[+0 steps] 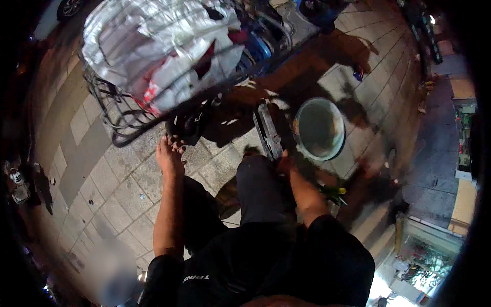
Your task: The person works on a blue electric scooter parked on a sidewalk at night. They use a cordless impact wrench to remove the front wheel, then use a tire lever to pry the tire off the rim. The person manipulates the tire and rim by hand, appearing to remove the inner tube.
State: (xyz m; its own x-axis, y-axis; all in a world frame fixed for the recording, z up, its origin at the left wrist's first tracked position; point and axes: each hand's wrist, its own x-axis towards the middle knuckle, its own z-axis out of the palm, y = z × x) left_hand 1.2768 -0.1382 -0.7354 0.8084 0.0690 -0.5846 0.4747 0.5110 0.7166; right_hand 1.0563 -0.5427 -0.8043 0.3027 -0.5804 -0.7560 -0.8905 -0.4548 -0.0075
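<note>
My left hand (171, 153), fingers slightly bent and apart, is at the lower edge of a dark, tyre-like part (179, 126) beneath a loaded metal carrier; whether it touches it is unclear. My right hand (286, 162) is beside my raised knee, at the lower end of a long grey metal object (268, 133); its fingers are mostly hidden. Right of that object stands a round basin (318, 128) with murky contents. The black carrier (117, 134) bears a large crumpled silvery bundle (153, 46) with red patches.
Paving surrounds me, with a small blue item (358, 74) beyond the basin and a yellow-and-green item (335, 193) by my right arm. Parked wheels (69, 7) show at upper left. Lit glass cases (427, 253) line the right. A blurred patch sits at lower left.
</note>
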